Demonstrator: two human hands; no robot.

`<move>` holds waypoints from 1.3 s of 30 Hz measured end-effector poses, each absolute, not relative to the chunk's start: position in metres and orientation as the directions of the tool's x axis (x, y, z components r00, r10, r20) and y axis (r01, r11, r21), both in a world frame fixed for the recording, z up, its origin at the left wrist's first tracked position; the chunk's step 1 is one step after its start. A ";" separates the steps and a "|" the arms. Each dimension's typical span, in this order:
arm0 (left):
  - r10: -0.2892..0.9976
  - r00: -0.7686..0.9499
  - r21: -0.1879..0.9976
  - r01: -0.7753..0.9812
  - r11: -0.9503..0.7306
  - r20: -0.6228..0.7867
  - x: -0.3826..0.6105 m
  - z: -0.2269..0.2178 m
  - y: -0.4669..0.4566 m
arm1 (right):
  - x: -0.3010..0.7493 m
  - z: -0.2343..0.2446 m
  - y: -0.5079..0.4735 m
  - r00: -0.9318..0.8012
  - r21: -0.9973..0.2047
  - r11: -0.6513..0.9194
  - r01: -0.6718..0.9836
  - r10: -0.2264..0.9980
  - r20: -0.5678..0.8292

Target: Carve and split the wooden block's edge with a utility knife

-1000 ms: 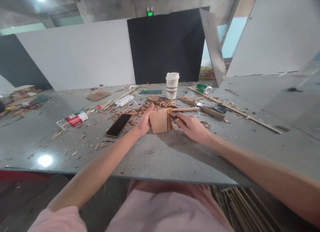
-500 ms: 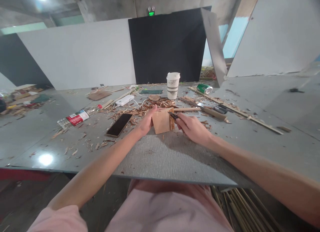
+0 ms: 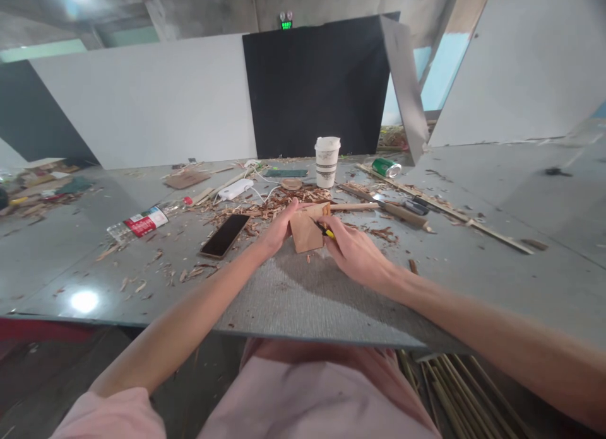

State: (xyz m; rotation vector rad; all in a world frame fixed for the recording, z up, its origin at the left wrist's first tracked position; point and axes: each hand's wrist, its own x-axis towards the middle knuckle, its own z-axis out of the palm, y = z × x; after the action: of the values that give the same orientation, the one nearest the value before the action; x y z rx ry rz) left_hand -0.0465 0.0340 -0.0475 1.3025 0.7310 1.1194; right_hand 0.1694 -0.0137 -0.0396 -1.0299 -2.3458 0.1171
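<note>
My left hand grips a pale wooden block by its left side, with the thumb along the upper edge. The block is tilted up at the table's front part. In my right hand is a utility knife with a yellow and black handle, fingers closed round it. Its dark tip points left, over the right part of the block's face; whether it touches the wood I cannot tell. Behind the block a pale wooden stick lies on the table. Wood shavings are heaped beyond my left hand.
A phone and a plastic bottle lie on the left. Farther back are a white power strip, a lidded paper cup and a green can. Long wooden strips and a sheathed-looking tool lie right.
My right hand has turned and the knife tip has moved left over the block, showing its yellow handle. The rough brown layer at the block's right edge is gone; a brown piece lies by my right forearm.
</note>
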 end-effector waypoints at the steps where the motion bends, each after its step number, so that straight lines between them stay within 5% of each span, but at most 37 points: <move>1: 0.927 0.336 0.971 -0.221 -0.092 0.165 -0.047 -0.047 0.034 | 0.169 -0.039 -0.014 -0.532 -0.301 0.697 0.651 0.702 0.474; 39: 0.927 0.348 0.978 -0.196 -0.075 0.141 -0.046 -0.051 0.033 | 0.170 -0.038 -0.010 -0.573 -0.298 0.730 0.616 0.674 0.466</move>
State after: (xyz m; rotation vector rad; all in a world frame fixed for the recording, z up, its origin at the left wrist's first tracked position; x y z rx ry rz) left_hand -0.0459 0.0335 -0.0505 1.3059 0.7531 1.0907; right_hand 0.1699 -0.0099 -0.0375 -0.9739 -2.3688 0.1368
